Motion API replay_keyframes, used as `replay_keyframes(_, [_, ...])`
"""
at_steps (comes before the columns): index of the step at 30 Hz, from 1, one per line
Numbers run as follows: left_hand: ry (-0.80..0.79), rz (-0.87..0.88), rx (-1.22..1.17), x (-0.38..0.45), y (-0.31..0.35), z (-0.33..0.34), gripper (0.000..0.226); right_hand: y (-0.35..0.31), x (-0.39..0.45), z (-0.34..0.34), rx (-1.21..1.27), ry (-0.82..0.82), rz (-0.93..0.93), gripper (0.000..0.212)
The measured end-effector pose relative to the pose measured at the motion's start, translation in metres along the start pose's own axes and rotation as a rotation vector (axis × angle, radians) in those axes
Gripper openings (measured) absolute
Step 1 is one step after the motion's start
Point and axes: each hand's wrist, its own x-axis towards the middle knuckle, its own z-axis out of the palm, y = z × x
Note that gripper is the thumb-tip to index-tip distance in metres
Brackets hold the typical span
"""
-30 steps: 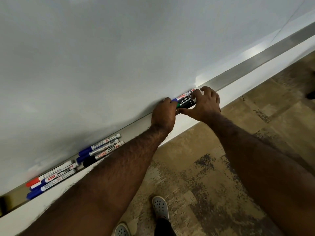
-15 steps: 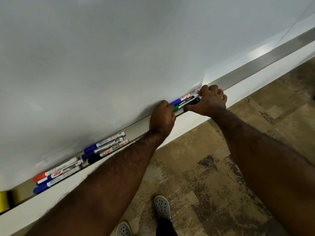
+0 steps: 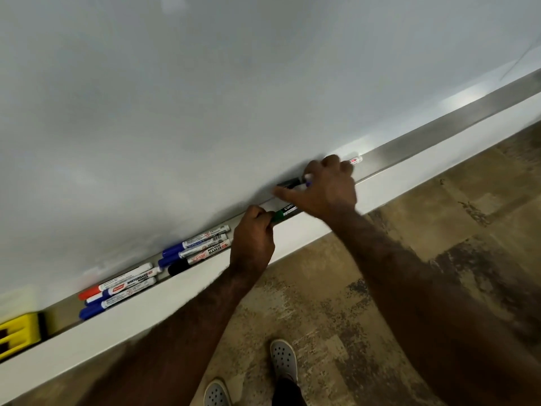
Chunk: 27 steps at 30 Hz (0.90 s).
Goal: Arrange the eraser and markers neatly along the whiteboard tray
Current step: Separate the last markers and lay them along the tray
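Observation:
A metal whiteboard tray runs from lower left to upper right. My left hand is closed around the cap end of a green marker lying in the tray. My right hand covers a small bunch of markers; a black cap pokes out at its left and a white marker end at its right. Three markers with blue and black caps lie together left of my left hand. Three more, red and blue capped, lie further left. A yellow eraser sits at the tray's far left.
The whiteboard fills the upper view. A white ledge fronts the tray. Below is mottled brown floor with my two grey shoes near the bottom edge.
My left hand has slid left along the tray with the green marker. My right hand has shifted over the other markers. The view has swung left, bringing the yellow eraser into sight.

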Motion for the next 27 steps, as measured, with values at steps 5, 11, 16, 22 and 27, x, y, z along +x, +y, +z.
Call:
replay_keyframes(5, [0.023,-0.04,-0.052,-0.008,-0.007,-0.007,0.014,-0.032,-0.024,0.037,-0.079,-0.078,0.017,0.091])
replay_keyframes(11, [0.02,-0.026,-0.054,-0.013,-0.012,-0.007,0.023,-0.026,-0.024,0.041,-0.13,-0.115,-0.004,0.086])
replay_keyframes(16, [0.066,-0.045,-0.031,-0.007,-0.011,-0.011,0.011,0.007,-0.007,0.027,-0.011,0.171,0.005,0.04])
replay_keyframes(22, [-0.037,0.094,0.072,0.006,-0.011,-0.009,0.02,0.058,0.022,0.012,-0.24,-0.018,-0.217,0.032])
replay_keyframes(27, [-0.081,0.125,0.137,0.006,-0.008,-0.006,0.02,0.062,0.029,0.008,-0.353,-0.076,-0.334,0.025])
